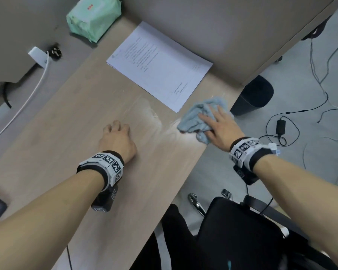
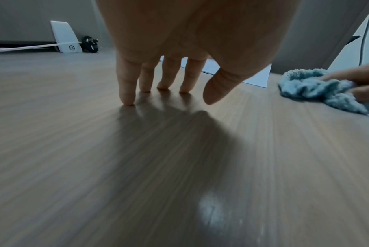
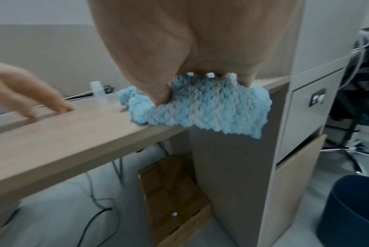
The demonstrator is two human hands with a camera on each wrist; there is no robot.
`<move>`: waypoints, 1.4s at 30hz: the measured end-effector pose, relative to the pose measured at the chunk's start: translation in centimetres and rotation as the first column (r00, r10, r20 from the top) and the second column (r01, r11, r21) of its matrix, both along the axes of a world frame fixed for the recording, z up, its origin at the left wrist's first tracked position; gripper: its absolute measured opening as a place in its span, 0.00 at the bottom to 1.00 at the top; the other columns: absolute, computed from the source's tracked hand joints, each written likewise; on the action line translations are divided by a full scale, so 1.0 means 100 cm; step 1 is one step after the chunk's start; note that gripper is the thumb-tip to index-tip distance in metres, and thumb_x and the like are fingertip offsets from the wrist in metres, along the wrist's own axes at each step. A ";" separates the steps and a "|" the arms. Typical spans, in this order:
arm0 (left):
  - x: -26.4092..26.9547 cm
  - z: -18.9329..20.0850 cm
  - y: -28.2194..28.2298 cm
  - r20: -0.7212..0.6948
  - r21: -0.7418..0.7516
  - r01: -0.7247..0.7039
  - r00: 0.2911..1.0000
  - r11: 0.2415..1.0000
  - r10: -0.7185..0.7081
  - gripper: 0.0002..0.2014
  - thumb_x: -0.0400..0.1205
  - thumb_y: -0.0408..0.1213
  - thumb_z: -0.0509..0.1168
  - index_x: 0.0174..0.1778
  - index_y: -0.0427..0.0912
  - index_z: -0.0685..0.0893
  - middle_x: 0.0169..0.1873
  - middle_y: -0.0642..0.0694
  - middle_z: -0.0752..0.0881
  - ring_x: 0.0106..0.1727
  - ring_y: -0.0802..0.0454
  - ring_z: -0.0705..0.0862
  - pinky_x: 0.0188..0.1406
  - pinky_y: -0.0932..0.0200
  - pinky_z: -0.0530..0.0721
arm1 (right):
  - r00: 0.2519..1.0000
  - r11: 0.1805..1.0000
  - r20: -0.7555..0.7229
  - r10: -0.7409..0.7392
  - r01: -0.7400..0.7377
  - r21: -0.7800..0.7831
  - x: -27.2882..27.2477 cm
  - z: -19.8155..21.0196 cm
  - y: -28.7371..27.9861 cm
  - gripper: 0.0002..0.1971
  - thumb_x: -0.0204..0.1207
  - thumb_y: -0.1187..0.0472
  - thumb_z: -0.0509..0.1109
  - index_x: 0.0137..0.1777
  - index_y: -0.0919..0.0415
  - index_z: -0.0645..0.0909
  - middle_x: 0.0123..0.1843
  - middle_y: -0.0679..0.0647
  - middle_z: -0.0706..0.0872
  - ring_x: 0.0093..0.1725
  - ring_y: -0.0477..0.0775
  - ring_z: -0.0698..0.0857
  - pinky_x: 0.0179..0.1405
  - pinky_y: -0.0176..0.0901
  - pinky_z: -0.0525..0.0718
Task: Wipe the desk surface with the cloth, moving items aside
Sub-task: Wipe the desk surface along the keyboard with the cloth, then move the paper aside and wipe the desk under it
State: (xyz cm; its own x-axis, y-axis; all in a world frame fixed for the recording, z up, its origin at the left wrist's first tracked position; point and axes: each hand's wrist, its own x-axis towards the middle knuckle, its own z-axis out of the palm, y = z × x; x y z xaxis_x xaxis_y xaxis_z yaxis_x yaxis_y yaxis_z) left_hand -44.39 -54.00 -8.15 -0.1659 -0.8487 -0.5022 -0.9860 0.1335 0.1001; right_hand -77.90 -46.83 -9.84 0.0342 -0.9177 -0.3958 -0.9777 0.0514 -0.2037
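1. On the desk (image 1: 70, 121) our right hand (image 1: 218, 125) lies over the cloth (image 1: 198, 115), fingers spread across the top and thumb dug into the pile, as the right wrist view shows; it grips the cloth.
2. We see the cloth bunched at the desk's front right edge, part of it hanging past the edge in the right wrist view. Its long axis runs roughly from the paper's near corner toward that edge.
3. Our left hand (image 1: 116, 139) holds nothing; its fingertips (image 2: 127, 100) rest on the bare desk, fingers straight and slightly apart, thumb free above the wood.
4. We see a pale smear on the wood between the two hands.
5. Paper (image 1: 158, 65) lies just beyond the cloth, its near corner close to it without clear contact. Its long axis runs diagonally from far left to near right. Printed lines cover it, too small for us to read.
6. A green pack (image 1: 93, 18) sits at the far left against the partition (image 1: 222, 28); it carries red writing that we cannot read.
7. A white power strip (image 1: 38, 56) lies left of the desk with a black plug (image 1: 56, 51) beside it; a round mark on the strip is not legible.
8. A dark bin (image 1: 255, 96) stands on the floor right of the desk, with cables nearby.
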 end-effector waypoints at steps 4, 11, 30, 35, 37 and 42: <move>-0.002 0.002 0.001 0.004 -0.014 -0.009 1.000 1.000 0.009 0.22 0.75 0.40 0.61 0.66 0.44 0.75 0.66 0.42 0.73 0.71 0.34 0.68 0.63 0.43 0.78 | 0.987 0.991 -0.086 -0.136 0.137 0.001 -0.032 -0.002 -0.049 0.31 0.85 0.46 0.58 0.87 0.47 0.56 0.89 0.59 0.51 0.86 0.68 0.51 0.83 0.67 0.53; -0.006 0.004 0.001 0.011 -0.017 -0.040 0.999 0.999 0.040 0.22 0.74 0.40 0.62 0.66 0.44 0.76 0.67 0.43 0.74 0.72 0.35 0.68 0.64 0.43 0.78 | 0.984 0.989 -0.100 -0.148 0.150 0.011 0.022 0.005 -0.028 0.36 0.81 0.46 0.63 0.87 0.48 0.54 0.88 0.62 0.51 0.85 0.70 0.49 0.82 0.73 0.53; -0.002 0.011 -0.002 -0.023 0.006 -0.055 0.998 0.998 0.055 0.24 0.74 0.39 0.61 0.68 0.46 0.76 0.69 0.45 0.72 0.73 0.38 0.67 0.66 0.47 0.74 | 0.991 0.998 -0.129 0.026 -0.019 0.058 0.079 0.023 0.005 0.35 0.73 0.41 0.66 0.80 0.49 0.64 0.80 0.62 0.64 0.75 0.69 0.65 0.66 0.67 0.75; 0.005 0.018 -0.011 -0.041 0.084 -0.057 0.997 0.995 0.061 0.28 0.75 0.38 0.61 0.74 0.52 0.73 0.77 0.47 0.66 0.74 0.38 0.63 0.68 0.47 0.72 | 1.000 0.987 0.019 -0.024 0.020 0.160 0.094 0.039 0.007 0.39 0.75 0.34 0.65 0.83 0.42 0.56 0.80 0.59 0.65 0.75 0.66 0.67 0.67 0.63 0.78; 0.005 0.017 -0.017 -0.055 0.081 -0.065 0.996 0.995 0.070 0.26 0.76 0.39 0.61 0.72 0.51 0.75 0.74 0.45 0.69 0.72 0.36 0.65 0.67 0.48 0.72 | 0.989 0.985 0.090 -0.114 0.101 0.138 0.083 0.050 -0.006 0.39 0.75 0.31 0.64 0.83 0.41 0.56 0.75 0.57 0.73 0.70 0.63 0.76 0.62 0.61 0.82; -0.010 0.017 -0.032 -0.210 0.093 -0.192 0.955 0.977 0.208 0.15 0.79 0.42 0.62 0.60 0.46 0.84 0.62 0.39 0.78 0.64 0.37 0.77 0.63 0.49 0.77 | 0.745 0.815 0.340 -0.574 0.557 0.157 0.047 0.067 -0.054 0.35 0.80 0.40 0.66 0.83 0.53 0.64 0.64 0.56 0.83 0.58 0.57 0.85 0.58 0.52 0.84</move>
State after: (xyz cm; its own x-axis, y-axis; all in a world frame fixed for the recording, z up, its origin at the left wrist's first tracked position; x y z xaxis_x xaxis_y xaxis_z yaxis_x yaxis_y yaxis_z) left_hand -45.39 -57.21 -6.45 -0.1081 -0.8390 -0.5333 -0.9452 -0.0796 0.3167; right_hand -73.25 -52.22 -3.09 -0.3403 -0.7966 -0.4997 -0.6243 0.5888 -0.5134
